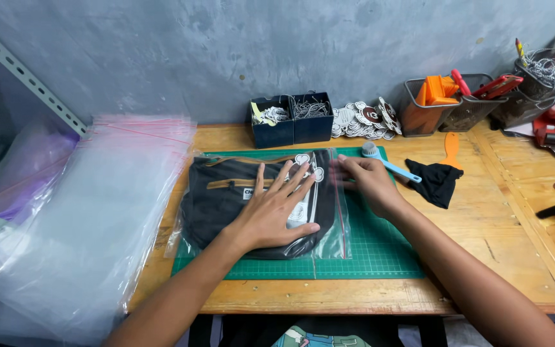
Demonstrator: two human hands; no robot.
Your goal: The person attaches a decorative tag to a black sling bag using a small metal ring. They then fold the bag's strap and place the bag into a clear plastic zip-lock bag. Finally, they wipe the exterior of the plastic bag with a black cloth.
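**Black bag pressed flat inside a clear zip sleeve**

A black fabric bag [226,199] with tan zip trim lies in a clear plastic bag [332,238] on the green cutting mat [380,257], mid-table. It looks soft and light, the plastic slippery; I'd judge the sealed edge the surest place to take hold. The left hand [274,209] rests flat on it, fingers spread wide, gripping nothing. The right hand [367,183] sits at the sleeve's open edge, fingers curled down on the plastic; whether they pinch it I cannot tell. Just beyond lie a blue brush [387,164] and a black cloth [437,182]. Behind, two dark boxes [290,122] hold strings and tags; mesh baskets [448,103] hold orange and red tools. Spare sleeves [91,218] are stacked on the left
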